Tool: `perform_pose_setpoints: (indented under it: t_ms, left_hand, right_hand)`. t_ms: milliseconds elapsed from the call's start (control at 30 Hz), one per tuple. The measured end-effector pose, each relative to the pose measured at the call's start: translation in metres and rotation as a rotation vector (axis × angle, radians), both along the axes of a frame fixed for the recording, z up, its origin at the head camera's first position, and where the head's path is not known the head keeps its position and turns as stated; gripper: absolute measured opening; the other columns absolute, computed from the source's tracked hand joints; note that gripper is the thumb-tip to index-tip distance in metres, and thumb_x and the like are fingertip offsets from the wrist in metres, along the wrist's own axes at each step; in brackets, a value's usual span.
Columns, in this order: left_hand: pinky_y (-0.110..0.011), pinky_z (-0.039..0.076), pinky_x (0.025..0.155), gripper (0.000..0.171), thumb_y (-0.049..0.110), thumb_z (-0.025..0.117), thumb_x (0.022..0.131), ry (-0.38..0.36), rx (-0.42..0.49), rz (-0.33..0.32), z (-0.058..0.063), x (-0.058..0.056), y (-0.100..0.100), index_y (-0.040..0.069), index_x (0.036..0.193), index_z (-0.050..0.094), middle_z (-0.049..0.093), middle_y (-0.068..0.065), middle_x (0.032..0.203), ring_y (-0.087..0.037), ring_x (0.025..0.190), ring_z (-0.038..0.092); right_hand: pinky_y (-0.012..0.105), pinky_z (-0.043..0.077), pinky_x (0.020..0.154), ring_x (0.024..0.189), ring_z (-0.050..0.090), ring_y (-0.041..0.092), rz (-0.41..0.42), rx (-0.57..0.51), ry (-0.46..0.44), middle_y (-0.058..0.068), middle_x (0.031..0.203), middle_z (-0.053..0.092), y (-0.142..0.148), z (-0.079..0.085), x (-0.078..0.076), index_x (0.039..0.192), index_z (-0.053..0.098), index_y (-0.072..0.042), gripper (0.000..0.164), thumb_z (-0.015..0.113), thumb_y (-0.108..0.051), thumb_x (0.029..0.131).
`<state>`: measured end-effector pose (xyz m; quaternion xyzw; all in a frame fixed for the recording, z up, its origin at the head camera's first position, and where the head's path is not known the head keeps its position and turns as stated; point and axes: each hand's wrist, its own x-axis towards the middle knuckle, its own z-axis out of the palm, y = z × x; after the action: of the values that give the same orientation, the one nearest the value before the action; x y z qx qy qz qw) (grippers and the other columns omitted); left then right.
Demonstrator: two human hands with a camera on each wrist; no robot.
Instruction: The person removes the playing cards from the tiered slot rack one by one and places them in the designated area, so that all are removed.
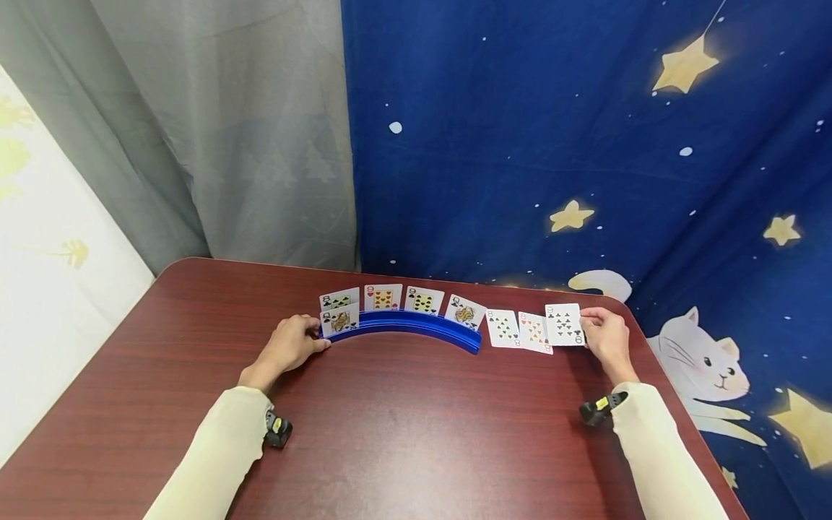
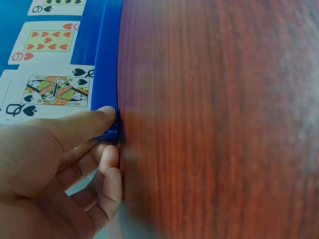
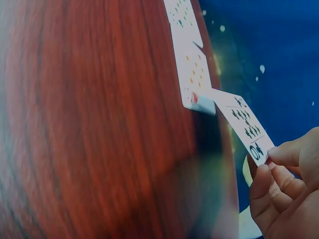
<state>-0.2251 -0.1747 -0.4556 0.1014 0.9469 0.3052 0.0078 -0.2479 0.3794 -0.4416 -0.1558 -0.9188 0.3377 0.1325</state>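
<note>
At its left end, my left hand [image 1: 291, 343] grips the curved blue card holder [image 1: 416, 323]; in the left wrist view the thumb lies on the holder's edge, fingers curled beside it. A queen of spades [image 2: 57, 90] stands right by that thumb and partly covers another card behind it. Further along the holder are a hearts card [image 1: 383, 297], a black-suited number card [image 1: 425, 299] and a face card [image 1: 464, 312]. My right hand [image 1: 606, 338] pinches a clubs number card [image 3: 244, 122] by one edge between thumb and fingers, tilted up from the table.
Between the holder and my right hand, a black-suited card [image 1: 503, 328] and a red-suited card [image 1: 534, 333] lie face up on the dark red wooden table [image 1: 416, 433]. Blue star-patterned cloth [image 1: 494, 180] and a grey curtain [image 1: 273, 180] hang behind the far edge.
</note>
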Motion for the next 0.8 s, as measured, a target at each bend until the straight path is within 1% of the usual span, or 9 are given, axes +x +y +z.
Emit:
perform_pose_setpoints:
  t_ms: [167, 300, 567, 800]
  left_hand:
    - [-0.048, 0.049, 0.081, 0.021, 0.014, 0.075, 0.086, -0.001, 0.0, -0.001, 0.001, 0.0, 0.0, -0.001, 0.1, 0.071, 0.068, -0.016, 0.097, -0.028, 0.084, 0.06]
    - [-0.047, 0.049, 0.081, 0.022, 0.014, 0.075, 0.086, 0.0, -0.008, 0.0, 0.002, 0.0, 0.0, -0.002, 0.101, 0.071, 0.068, -0.016, 0.097, -0.028, 0.084, 0.06]
    - [-0.047, 0.049, 0.081, 0.023, 0.014, 0.075, 0.086, -0.001, -0.007, 0.004, 0.002, 0.0, 0.0, -0.002, 0.102, 0.071, 0.067, -0.016, 0.096, -0.028, 0.084, 0.06]
    - [-0.047, 0.049, 0.081, 0.021, 0.013, 0.075, 0.086, 0.008, -0.004, 0.001, 0.002, 0.001, 0.002, -0.002, 0.1, 0.071, 0.068, -0.015, 0.095, -0.028, 0.084, 0.06]
  right_hand:
    - [0.02, 0.043, 0.046, 0.05, 0.052, 0.004, -0.034, 0.019, -0.024, 0.02, 0.096, 0.072, 0.011, -0.006, 0.002, 0.11, 0.07, 0.002, 0.022, 0.059, -0.01, 0.094]
    - [0.02, 0.042, 0.046, 0.052, 0.052, 0.004, -0.049, 0.009, -0.045, 0.019, 0.095, 0.072, 0.014, -0.011, 0.003, 0.11, 0.07, 0.002, 0.022, 0.059, -0.01, 0.094]
    - [0.021, 0.047, 0.046, 0.056, 0.055, 0.004, -0.027, -0.031, -0.074, 0.023, 0.101, 0.072, 0.012, -0.015, 0.003, 0.11, 0.069, 0.004, 0.023, 0.059, -0.009, 0.094]
    - [0.021, 0.046, 0.044, 0.051, 0.054, 0.004, -0.011, 0.02, -0.06, 0.021, 0.095, 0.073, 0.014, -0.017, 0.003, 0.107, 0.07, 0.005, 0.022, 0.059, -0.009, 0.093]
